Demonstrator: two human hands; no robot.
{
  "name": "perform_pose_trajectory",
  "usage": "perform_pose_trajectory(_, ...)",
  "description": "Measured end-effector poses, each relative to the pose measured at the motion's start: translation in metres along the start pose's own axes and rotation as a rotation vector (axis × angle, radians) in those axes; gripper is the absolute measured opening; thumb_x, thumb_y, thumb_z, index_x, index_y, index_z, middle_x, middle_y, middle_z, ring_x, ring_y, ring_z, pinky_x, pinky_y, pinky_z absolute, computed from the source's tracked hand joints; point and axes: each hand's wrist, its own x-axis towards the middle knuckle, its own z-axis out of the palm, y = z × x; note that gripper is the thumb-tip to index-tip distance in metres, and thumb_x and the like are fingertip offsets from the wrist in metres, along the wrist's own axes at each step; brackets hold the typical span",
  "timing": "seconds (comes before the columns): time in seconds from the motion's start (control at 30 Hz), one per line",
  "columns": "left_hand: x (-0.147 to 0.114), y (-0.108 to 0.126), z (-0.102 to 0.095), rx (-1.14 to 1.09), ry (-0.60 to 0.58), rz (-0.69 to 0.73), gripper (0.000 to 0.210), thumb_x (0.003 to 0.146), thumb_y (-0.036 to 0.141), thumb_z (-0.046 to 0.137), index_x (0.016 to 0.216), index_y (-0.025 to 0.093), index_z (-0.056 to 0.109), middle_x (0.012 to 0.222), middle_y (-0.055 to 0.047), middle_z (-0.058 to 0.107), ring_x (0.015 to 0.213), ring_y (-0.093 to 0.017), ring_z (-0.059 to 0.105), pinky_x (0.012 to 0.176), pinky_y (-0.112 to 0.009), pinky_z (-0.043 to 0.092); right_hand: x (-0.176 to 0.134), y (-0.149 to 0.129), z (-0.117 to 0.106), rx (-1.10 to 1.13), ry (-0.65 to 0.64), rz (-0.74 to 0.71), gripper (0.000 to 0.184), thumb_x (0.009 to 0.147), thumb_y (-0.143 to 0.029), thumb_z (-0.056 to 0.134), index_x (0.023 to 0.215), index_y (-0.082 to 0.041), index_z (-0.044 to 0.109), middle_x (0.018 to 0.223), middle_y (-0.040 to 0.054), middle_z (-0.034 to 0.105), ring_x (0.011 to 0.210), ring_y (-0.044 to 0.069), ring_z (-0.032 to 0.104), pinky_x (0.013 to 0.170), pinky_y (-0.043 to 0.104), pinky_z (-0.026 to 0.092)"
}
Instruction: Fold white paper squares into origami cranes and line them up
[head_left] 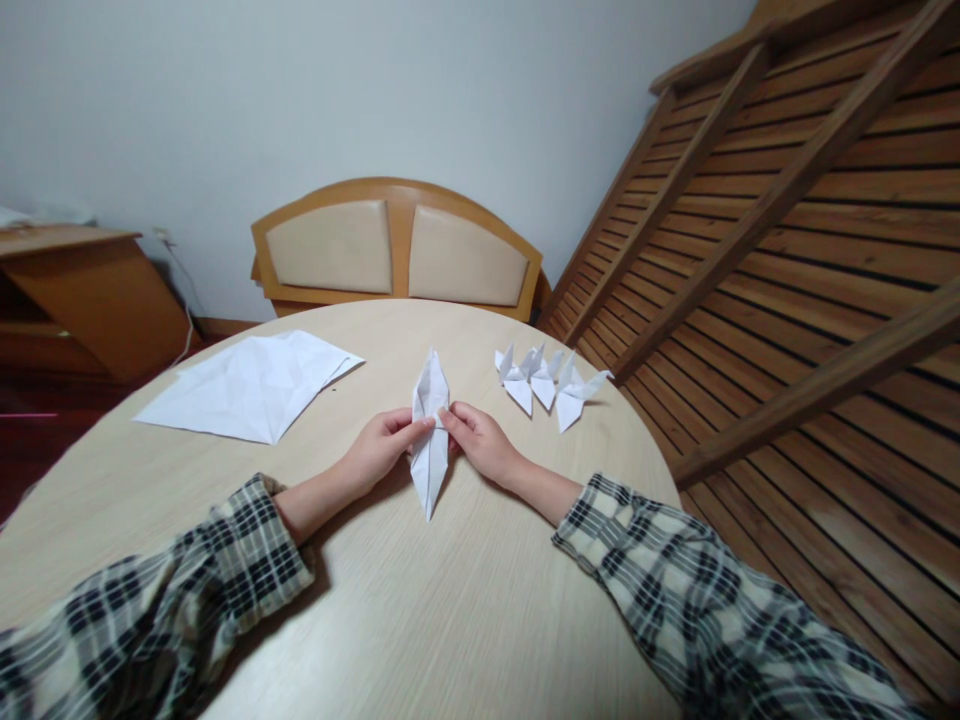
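A long white diamond of folded paper (pixel 430 470) points away from me over the middle of the table. My left hand (pixel 382 445) pinches its left edge, thumb on top near the centre crease. From the other side my right hand (pixel 480 438) grips the right edge, its thumb also pressing by the centre. The fingers beneath the paper are mostly hidden. Right of the hands stand three folded paper cranes (pixel 551 382) in a close group. To the left lies a stack of white paper sheets (pixel 255 385) with crease marks.
The round pale wooden table (pixel 450 620) fills the foreground. Behind it stands a wooden headboard (pixel 401 250) with two cream panels against the wall. A slatted wooden frame (pixel 787 250) leans along the right side. At the far left is a wooden desk (pixel 97 290) with a cable beside it.
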Motion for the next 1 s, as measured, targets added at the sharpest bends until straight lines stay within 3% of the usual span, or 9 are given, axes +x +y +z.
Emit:
perform_pose_trajectory(0.3, -0.0013, 0.0005, 0.0, -0.008, -0.017, -0.006, 0.034, 0.075, 0.048, 0.073, 0.074, 0.015, 0.073, 0.07, -0.005, 0.068, 0.062, -0.015, 0.055, 0.062, -0.027, 0.039, -0.0011, -0.0032, 0.0003, -0.006, -0.027, -0.037, 0.047, 0.09, -0.065, 0.048, 0.072, -0.021, 0.045, 0.066, -0.0024, 0.047, 0.063, 0.013, 0.047, 0.06, 0.027, 0.038)
perform_pose_trajectory(0.57, 0.001, -0.0022, -0.001, 0.028, -0.04, 0.002, 0.035, 0.077, 0.05, 0.07, 0.08, 0.015, 0.072, 0.075, -0.004, 0.07, 0.067, -0.017, 0.058, 0.066, -0.028, 0.043, 0.0003, -0.0012, 0.0008, -0.095, 0.023, -0.1, 0.047, 0.092, -0.062, 0.045, 0.069, -0.021, 0.043, 0.065, -0.0027, 0.045, 0.063, 0.013, 0.045, 0.061, 0.028, 0.036)
perform_pose_trajectory(0.73, 0.0014, -0.0011, -0.0002, 0.024, -0.035, 0.04, 0.041, 0.085, 0.054, 0.058, 0.072, 0.016, 0.07, 0.071, -0.005, 0.068, 0.064, -0.017, 0.056, 0.064, -0.028, 0.042, 0.0001, -0.0019, 0.0004, -0.076, 0.016, -0.095, 0.048, 0.092, -0.064, 0.044, 0.07, -0.021, 0.044, 0.065, -0.0024, 0.046, 0.063, 0.014, 0.046, 0.061, 0.028, 0.037)
perform_pose_trajectory(1.0, 0.0005, 0.0003, 0.0003, 0.02, -0.035, 0.053, 0.039, 0.086, 0.05, 0.059, 0.068, 0.016, 0.068, 0.068, -0.004, 0.066, 0.064, -0.016, 0.054, 0.063, -0.029, 0.041, -0.0005, -0.0036, -0.0003, -0.046, 0.017, -0.096, 0.047, 0.091, -0.062, 0.047, 0.067, -0.021, 0.043, 0.064, -0.0032, 0.044, 0.062, 0.013, 0.045, 0.061, 0.028, 0.036)
